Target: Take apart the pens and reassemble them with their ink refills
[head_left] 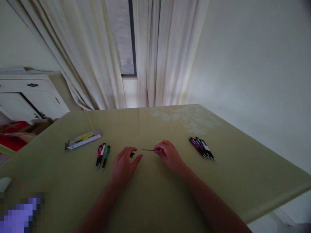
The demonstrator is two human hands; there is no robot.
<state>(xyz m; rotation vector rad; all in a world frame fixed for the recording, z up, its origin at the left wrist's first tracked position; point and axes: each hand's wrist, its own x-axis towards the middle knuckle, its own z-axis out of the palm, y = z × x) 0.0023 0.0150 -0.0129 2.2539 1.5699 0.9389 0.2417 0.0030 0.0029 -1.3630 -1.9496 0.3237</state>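
Refill (148, 149) pinched by right hand (172, 156); black piece (132, 154), held in curled left hand (122, 164), could be dropped, thumb being clear.

This looks like a room in a home. Long cream fabric curtains (85, 48) hang around a narrow dark-framed window (123, 42), near a white panelled cabinet (50, 100) with ornate dark handles (32, 85) and a yellowish-green table (136, 126) with a pale leafy pattern (187, 116).
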